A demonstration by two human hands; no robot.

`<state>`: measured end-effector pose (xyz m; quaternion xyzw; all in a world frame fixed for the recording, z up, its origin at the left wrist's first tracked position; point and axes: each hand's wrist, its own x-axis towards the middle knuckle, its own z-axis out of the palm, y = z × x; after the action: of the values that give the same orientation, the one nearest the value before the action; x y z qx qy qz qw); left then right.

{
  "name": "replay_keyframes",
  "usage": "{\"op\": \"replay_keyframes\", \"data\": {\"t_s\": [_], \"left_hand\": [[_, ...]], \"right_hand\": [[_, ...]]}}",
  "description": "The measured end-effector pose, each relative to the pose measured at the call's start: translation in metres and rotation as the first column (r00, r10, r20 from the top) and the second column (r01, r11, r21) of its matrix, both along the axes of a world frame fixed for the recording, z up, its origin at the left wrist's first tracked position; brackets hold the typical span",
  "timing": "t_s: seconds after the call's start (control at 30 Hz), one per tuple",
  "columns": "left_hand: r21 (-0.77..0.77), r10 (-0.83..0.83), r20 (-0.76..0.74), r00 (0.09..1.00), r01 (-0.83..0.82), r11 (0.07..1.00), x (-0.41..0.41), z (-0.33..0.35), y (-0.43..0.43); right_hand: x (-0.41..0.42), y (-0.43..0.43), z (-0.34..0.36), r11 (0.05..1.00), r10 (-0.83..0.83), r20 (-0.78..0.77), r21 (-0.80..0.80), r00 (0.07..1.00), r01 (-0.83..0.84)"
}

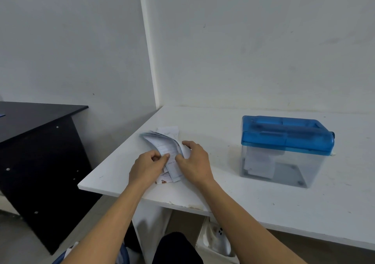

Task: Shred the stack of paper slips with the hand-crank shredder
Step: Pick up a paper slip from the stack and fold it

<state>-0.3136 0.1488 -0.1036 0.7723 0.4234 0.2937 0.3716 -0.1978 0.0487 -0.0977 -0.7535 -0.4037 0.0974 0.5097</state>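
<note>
Centre of frame: a fanned stack of paper slips (164, 144) lies on a white table (263, 203), near its left edge. Both hands are on it from below. The left hand (147, 167), lower left of the stack, has fingers curled w/ thumb and forefinger pinching a slip at the stack's left side. The right hand (195, 162), lower right of the stack, has fingers bent over the stack's right edge and thumb pressing on top. The slips' far ends curl up and away toward upper left. Faint print and a small brown mark show on the slips; too small to read.

Right of frame, well apart from the hands: the shredder (287, 137), blue lid on a clear bin w/ white paper inside.

Left of frame: a black desk (40, 142).
</note>
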Motion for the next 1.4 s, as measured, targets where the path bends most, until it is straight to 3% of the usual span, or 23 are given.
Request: {"op": "replay_keyframes", "data": {"t_s": [0.1,0.23,0.3,0.4,0.5,0.6,0.7,0.73,0.83,1.1,1.17,1.3,1.4], "left_hand": [[0.007,0.077,-0.022,0.997,-0.077,0.997,0.001,0.005,-0.007],[0.141,0.131,0.233,0.964,-0.166,0.976,-0.002,0.015,-0.019],[0.142,0.067,0.24,0.969,-0.103,0.984,0.005,0.032,-0.027],[-0.122,-0.035,0.107,0.994,0.048,0.991,0.022,0.067,-0.041],[-0.345,-0.093,0.288,0.953,0.194,0.918,0.032,0.078,-0.044],[-0.403,-0.069,0.468,0.881,0.283,0.871,0.036,0.083,-0.044],[-0.427,-0.057,0.623,0.78,0.401,0.811,0.041,0.102,-0.048],[-0.421,-0.059,0.658,0.751,0.432,0.798,0.044,0.11,-0.051],[-0.384,-0.086,0.731,0.677,0.513,0.768,0.053,0.133,-0.059],[-0.257,-0.28,0.793,0.541,0.714,0.651,0.09,0.181,-0.099],[-0.241,-0.325,0.768,0.552,0.719,0.652,0.102,0.184,-0.108],[-0.141,-0.39,0.685,0.615,0.637,0.758,0.128,0.185,-0.13],[-0.059,-0.459,0.59,0.664,0.602,0.796,0.139,0.185,-0.138]], "right_hand": [[0.001,-0.002,0.003,0.997,-0.04,-0.033,0.07,0.999,0.042],[-0.003,-0.008,0.007,0.992,-0.021,0.012,0.123,1.0,0.019],[-0.007,-0.009,0.009,0.988,-0.002,0.064,0.152,0.998,-0.008],[-0.012,-0.009,0.017,0.98,-0.003,0.162,0.199,0.987,-0.03],[-0.012,-0.016,0.031,0.977,0.063,0.209,0.185,0.976,-0.103],[-0.005,-0.031,0.047,0.948,0.18,0.008,0.267,0.984,-0.175],[0.008,-0.048,0.074,0.958,0.068,-0.259,0.288,0.964,0.01],[0.013,-0.054,0.085,0.976,0.054,-0.312,0.218,0.949,0.016],[0.022,-0.073,0.111,0.984,0.176,-0.344,0.056,0.922,-0.167],[0.046,-0.111,0.143,0.971,0.197,-0.257,0.188,0.946,-0.151],[0.05,-0.117,0.148,0.975,0.167,-0.273,0.191,0.947,-0.117],[0.062,-0.138,0.156,0.964,0.173,-0.394,0.254,0.903,-0.074],[0.078,-0.149,0.157,0.969,0.139,-0.39,0.242,0.91,-0.044]]}}
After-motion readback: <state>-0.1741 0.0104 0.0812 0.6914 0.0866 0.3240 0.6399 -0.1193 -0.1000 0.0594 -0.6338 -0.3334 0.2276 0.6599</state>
